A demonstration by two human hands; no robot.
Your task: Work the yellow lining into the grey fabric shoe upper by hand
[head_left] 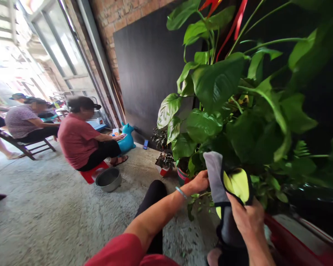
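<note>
In my right hand (248,220) is a folded cloth (214,177), grey on one side and yellow-green on the other, with dark edging. One end of it sticks up in front of the leaves. My left hand (199,182), with a pale bangle at the wrist, reaches to the cloth's left edge. Its fingers look curled, but their tips are hidden, so what they grip among cloth and stems is unclear. Close above both hands spreads a large leafy plant (218,83) with broad green leaves, rooted in a green and red pot (182,176).
A small potted plant (164,162) stands left of the large one. Farther left, a person in a red shirt (77,142) sits on a red stool (93,173) beside a grey basin (108,180). A blue animal-shaped toy (127,139) stands by the dark wall panel (152,66).
</note>
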